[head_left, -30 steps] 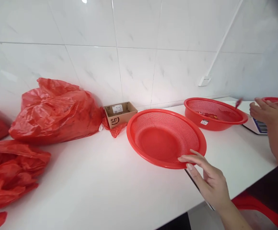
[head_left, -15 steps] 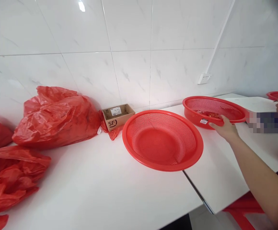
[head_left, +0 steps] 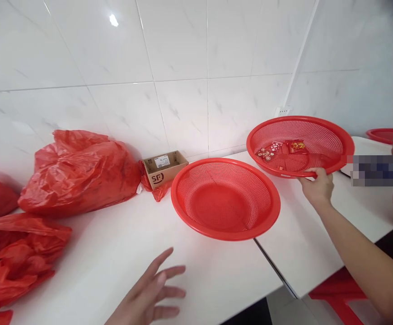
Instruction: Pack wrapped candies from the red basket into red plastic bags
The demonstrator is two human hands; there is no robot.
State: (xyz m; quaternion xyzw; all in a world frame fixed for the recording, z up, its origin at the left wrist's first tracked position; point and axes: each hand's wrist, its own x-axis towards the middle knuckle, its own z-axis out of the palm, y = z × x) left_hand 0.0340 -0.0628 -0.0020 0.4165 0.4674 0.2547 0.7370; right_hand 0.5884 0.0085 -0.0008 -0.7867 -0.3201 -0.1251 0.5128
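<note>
Right grip (head_left: 318, 187) clasps the near rim of the far basket (head_left: 328, 135), a round red one with mesh sides, a little to the right of that rim's middle. Left grip (head_left: 151, 293) holds nothing: its fingers are spread apart at the bottom of the view, over the white worktop (head_left: 95, 257) and in front of the near basket (head_left: 222, 205).

Judging by how things lie, the handling of the far basket is at an early stage. Done so far: one hand has hold of it, and it is tilted toward the viewer, seemingly raised at least in part; whether its base touches the surface is unclear. Not done: the second hand has no hold on it.

From the Right grip, the far basket extends up and away. Inside lie a few small packets (head_left: 297, 147), some patterned, one with yellow on it, beyond the fingers and apart from them. The near basket, also red, sits to the left of the Right grip, just beside the far basket; whether the two touch is hard to say. Left grip is well apart from the far basket.
</note>
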